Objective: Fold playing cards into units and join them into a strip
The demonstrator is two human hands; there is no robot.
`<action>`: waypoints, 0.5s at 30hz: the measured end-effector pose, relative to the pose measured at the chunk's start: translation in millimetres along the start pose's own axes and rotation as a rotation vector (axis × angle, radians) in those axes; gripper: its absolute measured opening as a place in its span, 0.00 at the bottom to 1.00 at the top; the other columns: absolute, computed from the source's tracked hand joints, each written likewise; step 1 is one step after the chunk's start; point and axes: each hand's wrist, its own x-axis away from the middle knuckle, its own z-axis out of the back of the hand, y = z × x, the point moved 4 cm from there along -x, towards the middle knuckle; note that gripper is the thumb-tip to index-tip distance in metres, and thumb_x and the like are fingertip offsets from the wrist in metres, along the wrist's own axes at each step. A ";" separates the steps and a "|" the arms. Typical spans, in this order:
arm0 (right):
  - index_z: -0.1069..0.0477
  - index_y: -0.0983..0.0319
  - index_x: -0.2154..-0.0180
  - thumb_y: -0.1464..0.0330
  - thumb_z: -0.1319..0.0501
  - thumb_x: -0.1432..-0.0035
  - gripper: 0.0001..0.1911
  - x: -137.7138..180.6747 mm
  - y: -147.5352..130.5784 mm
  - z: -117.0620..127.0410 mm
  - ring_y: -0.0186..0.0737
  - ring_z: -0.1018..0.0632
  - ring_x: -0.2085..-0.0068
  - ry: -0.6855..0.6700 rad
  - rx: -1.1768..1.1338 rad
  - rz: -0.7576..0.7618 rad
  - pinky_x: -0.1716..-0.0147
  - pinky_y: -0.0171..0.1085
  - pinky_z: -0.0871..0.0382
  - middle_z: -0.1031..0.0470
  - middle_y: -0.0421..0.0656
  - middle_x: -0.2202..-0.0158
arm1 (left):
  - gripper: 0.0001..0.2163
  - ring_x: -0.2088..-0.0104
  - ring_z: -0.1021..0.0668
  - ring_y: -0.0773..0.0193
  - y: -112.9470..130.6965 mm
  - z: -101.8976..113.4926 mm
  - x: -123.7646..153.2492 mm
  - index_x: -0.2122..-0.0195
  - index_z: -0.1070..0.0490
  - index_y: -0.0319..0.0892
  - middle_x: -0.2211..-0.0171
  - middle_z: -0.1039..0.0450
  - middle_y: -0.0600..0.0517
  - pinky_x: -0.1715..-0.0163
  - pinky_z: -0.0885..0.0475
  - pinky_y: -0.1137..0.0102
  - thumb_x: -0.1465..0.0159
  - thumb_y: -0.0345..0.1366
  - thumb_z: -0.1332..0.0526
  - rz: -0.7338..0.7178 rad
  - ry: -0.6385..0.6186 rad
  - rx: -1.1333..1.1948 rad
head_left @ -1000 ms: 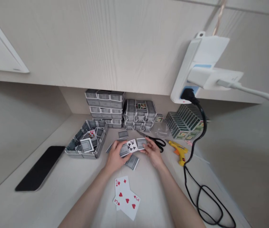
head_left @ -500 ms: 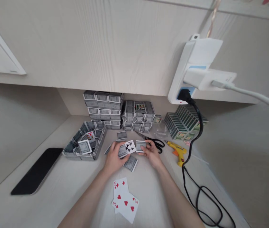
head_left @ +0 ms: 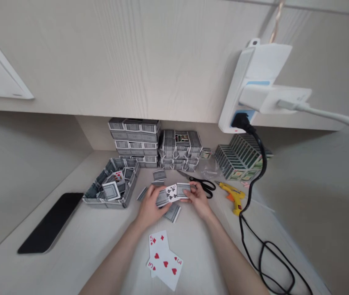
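Note:
My left hand [head_left: 151,205] is closed on a folded playing card with a grey patterned back [head_left: 162,198]. From its right side sticks out a white face with black clubs [head_left: 171,192]. Between the thumb and fingers of my right hand [head_left: 198,198] is another grey-backed folded card [head_left: 183,190], its left edge meeting the clubs face. Whether one slots into the other I cannot tell. Below my left fingers lies a loose folded card [head_left: 173,213]. Nearer me, a five of diamonds [head_left: 158,239] lies partly under a three of hearts [head_left: 168,266].
At left stands a card-built tray [head_left: 126,196] holding folded cards, beside a black phone-like slab [head_left: 51,223]. Stacked card boxes [head_left: 135,135] line the back. Black-handled scissors [head_left: 206,186], a yellow glue gun [head_left: 236,196] and a black cable [head_left: 254,262] lie to the right.
The gap between the two held cards has closed; the right-hand card now meets the clubs face. The whole view has shifted slightly.

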 end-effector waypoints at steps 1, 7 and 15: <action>0.43 0.56 0.64 0.62 0.31 0.62 0.26 -0.1 0.3 0.2 0.41 0.23 0.69 0.002 -0.003 -0.003 0.78 0.38 0.27 0.27 0.37 0.70 | 0.19 0.56 0.30 0.59 0.7 0.0 0.2 0.54 0.37 0.48 0.59 0.36 0.50 0.57 0.32 0.63 0.47 0.34 0.39 -0.006 -0.003 0.005; 0.43 0.56 0.64 0.63 0.31 0.62 0.25 -0.8 -0.7 4.5 0.40 0.23 0.71 0.039 -0.040 0.005 0.79 0.37 0.27 0.27 0.36 0.70 | 0.19 0.56 0.30 0.58 -3.5 0.8 0.3 0.53 0.38 0.47 0.59 0.37 0.50 0.57 0.32 0.63 0.47 0.36 0.39 0.027 0.030 -0.004; 0.35 0.56 0.58 0.62 0.32 0.61 0.25 1.9 -3.0 1.0 0.41 0.22 0.70 -0.028 0.002 -0.027 0.74 0.40 0.26 0.25 0.40 0.65 | 0.19 0.56 0.29 0.58 -6.6 2.9 0.7 0.52 0.39 0.47 0.59 0.37 0.50 0.56 0.32 0.63 0.46 0.37 0.39 0.053 0.087 -0.010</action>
